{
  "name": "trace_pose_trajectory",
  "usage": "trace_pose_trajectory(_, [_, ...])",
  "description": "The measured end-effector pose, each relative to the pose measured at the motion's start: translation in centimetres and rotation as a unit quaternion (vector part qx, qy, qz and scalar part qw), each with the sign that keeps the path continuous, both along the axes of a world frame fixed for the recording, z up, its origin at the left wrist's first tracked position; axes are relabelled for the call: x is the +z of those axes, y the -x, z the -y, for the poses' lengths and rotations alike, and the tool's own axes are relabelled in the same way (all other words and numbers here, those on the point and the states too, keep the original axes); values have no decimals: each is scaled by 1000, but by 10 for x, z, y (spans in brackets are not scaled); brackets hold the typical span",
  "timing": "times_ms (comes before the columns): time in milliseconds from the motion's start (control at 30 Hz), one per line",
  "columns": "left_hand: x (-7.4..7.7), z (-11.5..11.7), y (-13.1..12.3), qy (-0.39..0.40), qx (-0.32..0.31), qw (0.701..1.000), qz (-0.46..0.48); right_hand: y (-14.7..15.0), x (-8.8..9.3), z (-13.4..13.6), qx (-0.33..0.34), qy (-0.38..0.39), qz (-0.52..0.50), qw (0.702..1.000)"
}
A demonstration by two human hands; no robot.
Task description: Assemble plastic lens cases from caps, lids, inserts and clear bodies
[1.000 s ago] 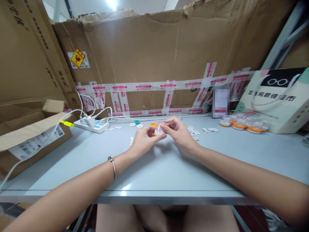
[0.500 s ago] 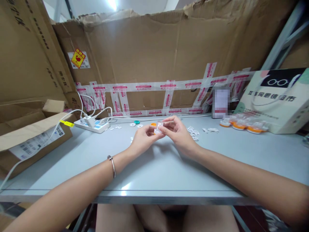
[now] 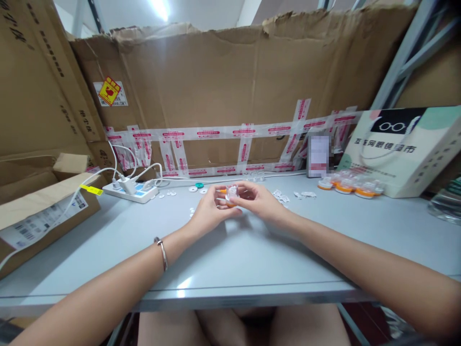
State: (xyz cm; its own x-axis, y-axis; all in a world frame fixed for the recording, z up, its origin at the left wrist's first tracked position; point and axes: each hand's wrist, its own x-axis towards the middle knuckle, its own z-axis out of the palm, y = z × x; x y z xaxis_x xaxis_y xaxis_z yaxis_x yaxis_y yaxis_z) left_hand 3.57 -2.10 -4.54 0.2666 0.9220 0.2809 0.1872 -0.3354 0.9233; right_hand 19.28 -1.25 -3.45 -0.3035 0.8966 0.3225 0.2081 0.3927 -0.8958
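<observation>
Left hand (image 3: 209, 209), right hand (image 3: 261, 199) both pinching clear-topped orange-based plastic piece (image 3: 232, 193), fingers closed on it; similar pieces (image 3: 346, 185) at three o'clock, power strip (image 3: 139, 193) at nine.

Between the fingers of my left hand (image 3: 209, 212) and right hand (image 3: 265, 203), I hold a small clear-topped, orange-based container (image 3: 231, 193); similar containers (image 3: 344, 186) cluster beside the rope-handled paper bag (image 3: 387, 168).

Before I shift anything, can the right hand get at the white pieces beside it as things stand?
Probably yes: the white pieces lie close beside the right hand with nothing visibly between, though it holds a clear piece.
</observation>
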Motion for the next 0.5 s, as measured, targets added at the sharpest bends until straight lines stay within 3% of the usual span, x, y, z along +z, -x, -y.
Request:
trace_pose_trajectory(100, [2,3,1,-10,3,999,-38,-32,12,-18,-116,-32,11,993])
trace_pose_trajectory(167, [6,5,2,-21,17,998,-57,-71,23,-30,-219,-47,96,970])
trace_pose_trajectory(233, [9,6,4,-31,21,997,-70,-116,34,-38,-368,-22,217,904])
trace_pose_trajectory(267, [10,6,4,-39,22,996,-76,-139,37,-39,-407,1,240,881])
trace_pose_trajectory(367, [13,3,6,-77,29,993,-83,-193,38,-38,-477,64,292,827])
trace_pose_trajectory(500, [18,-2,12,-135,60,985,-85,-222,25,-39,-476,129,338,801])
